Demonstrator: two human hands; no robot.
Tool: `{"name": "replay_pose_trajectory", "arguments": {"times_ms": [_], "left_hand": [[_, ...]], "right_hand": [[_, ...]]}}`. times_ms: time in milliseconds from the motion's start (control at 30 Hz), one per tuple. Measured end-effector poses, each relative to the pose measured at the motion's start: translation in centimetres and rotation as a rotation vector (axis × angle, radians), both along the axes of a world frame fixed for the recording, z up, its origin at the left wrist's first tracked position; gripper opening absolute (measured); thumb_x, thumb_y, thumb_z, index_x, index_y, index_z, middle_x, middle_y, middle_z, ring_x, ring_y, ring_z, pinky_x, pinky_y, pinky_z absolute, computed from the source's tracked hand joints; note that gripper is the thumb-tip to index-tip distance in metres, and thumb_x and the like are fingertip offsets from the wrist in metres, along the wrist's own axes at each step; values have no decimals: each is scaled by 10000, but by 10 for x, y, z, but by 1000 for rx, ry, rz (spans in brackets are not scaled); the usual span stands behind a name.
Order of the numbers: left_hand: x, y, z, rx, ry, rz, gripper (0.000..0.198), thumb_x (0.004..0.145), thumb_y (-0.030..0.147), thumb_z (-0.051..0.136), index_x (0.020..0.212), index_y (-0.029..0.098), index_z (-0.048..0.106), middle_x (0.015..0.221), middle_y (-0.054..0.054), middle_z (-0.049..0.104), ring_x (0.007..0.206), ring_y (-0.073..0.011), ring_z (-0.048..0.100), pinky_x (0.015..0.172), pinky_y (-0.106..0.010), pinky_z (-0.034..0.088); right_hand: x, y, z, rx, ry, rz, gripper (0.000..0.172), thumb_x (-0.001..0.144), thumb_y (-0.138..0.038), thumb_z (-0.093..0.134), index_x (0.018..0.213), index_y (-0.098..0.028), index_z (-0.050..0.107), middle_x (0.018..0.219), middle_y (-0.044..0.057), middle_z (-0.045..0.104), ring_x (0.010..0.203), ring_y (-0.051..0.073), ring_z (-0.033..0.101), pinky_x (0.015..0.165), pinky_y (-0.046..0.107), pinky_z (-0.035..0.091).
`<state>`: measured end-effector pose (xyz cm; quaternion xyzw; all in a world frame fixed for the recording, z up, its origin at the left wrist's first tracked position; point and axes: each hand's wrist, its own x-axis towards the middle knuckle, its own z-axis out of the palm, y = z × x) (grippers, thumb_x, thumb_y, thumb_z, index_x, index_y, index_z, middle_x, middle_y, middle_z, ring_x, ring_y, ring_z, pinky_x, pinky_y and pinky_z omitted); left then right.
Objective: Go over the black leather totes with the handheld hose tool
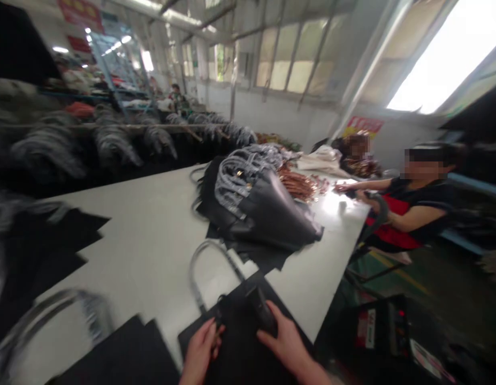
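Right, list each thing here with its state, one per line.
black panel: flat on the table
grey handle: arched, one end at the panel
left hand: pinching the panel's top edge
right hand: closed around a black tool
bag pile: heaped, handles on top
black sheets: flat, overlapping

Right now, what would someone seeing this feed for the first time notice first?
The heap of black bags with grey handles, mid-table, draws the eye first. Nearest the camera, the left hand and right hand rest on a black panel with a grey loop handle, the right on a dark oblong object. A seated co-worker works at the table's far right edge.
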<state>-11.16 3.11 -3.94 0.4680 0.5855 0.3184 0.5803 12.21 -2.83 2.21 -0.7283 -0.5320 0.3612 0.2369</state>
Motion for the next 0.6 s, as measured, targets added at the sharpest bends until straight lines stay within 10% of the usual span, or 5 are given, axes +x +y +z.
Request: {"name": "replay_pose_trajectory", "arguments": {"times_ms": [100,267,600], "left_hand": [[18,-24,-2,-95,-347,256,664,654,682,659,1000,116,665,855,-104,661,588,-129,546,459,-231,407],[30,-33,1,-122,-495,309,607,685,613,702,988,90,642,778,-63,603,581,-111,509,468,-217,374],[31,-38,3,-83,-440,165,540,748,636,633,907,120,645,684,-14,541,565,-112,491,447,-205,330]], "right_hand": [[7,-2,15,-35,85,132,673,772,-396,646,1387,-180,479,1116,85,712,1027,276,661,918,391,513],[4,-6,32,-267,241,233,652,803,-388,632,1399,-193,454,672,-10,663,429,122,569,425,228,475],[-22,12,42,-318,329,297,561,797,-310,618,1339,-216,508,608,-31,625,397,84,536,361,159,408]]}}
